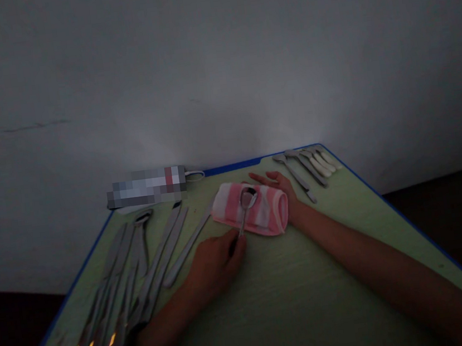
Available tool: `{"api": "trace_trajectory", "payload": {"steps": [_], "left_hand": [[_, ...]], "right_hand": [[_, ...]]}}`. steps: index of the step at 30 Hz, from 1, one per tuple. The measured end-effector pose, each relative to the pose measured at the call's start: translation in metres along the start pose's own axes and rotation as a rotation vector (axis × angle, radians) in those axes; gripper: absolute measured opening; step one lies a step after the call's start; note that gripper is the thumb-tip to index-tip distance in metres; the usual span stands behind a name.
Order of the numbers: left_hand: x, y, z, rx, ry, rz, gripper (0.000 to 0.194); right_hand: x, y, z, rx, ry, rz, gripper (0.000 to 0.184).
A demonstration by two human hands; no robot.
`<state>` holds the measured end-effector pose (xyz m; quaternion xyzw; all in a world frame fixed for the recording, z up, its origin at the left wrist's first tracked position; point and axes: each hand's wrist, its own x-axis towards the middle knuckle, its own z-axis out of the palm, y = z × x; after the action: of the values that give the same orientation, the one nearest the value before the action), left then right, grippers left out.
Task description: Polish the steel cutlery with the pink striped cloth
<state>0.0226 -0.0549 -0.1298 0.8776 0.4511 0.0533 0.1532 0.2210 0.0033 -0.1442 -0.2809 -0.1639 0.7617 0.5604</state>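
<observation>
My left hand point(220, 261) is closed around the handle of a metal spoon point(248, 196). The spoon's bowl points away from me and lies over a folded pink and white striped cloth point(228, 204). Behind the cloth's right end is my right hand point(285, 186), bearing the cloth against it. Some of its fingertips show past the cloth's far edge; the palm and other fingers are hidden. A table knife point(188, 251) lies just left of the cloth, its tip near or under the cloth's edge.
Several knives point(168, 245) and a larger spoon point(142, 243) lie at the left of the green table point(298, 310). Metal spoons point(299, 178) and white-handled cutlery point(320, 165) lie at the far right. A blurred box-like object point(146, 188) with a white cord stands near the wall point(218, 68).
</observation>
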Motion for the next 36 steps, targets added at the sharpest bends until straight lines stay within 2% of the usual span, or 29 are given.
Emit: {"api": "trace_trajectory", "payload": {"steps": [4,8,15,19,26,28,31,32,36], "left_hand": [[-0.001,-0.001,0.0,0.157,0.003,-0.031,0.03],[-0.001,-0.003,-0.001,0.185,-0.006,-0.003,0.029],[0.0,-0.005,0.0,0.16,0.012,-0.005,0.033],[0.002,-0.011,-0.003,0.049,0.013,-0.04,0.035],[0.003,-0.013,-0.005,-0.027,0.009,-0.077,0.034],[0.003,-0.012,-0.004,-0.038,0.021,-0.081,0.034],[0.003,-0.013,-0.003,-0.052,0.042,-0.081,0.034],[0.003,-0.014,-0.003,-0.054,0.046,-0.078,0.034],[0.003,-0.014,-0.003,-0.051,0.036,-0.055,0.033]], "right_hand": [[0.002,-0.003,0.003,-0.007,0.005,0.071,0.034],[0.01,0.003,0.003,-0.116,-0.059,0.171,0.034],[0.012,0.006,0.004,-0.12,-0.042,0.156,0.04],[0.008,0.005,0.006,-0.081,-0.084,0.123,0.038],[0.002,0.003,0.006,-0.1,-0.185,0.079,0.049],[0.004,0.005,0.005,-0.147,-0.121,0.038,0.044],[0.005,0.011,0.004,-0.252,0.081,-0.082,0.032],[0.004,0.014,0.005,-0.277,0.093,-0.116,0.03],[0.003,0.022,0.007,-0.303,-0.03,-0.21,0.026]]}}
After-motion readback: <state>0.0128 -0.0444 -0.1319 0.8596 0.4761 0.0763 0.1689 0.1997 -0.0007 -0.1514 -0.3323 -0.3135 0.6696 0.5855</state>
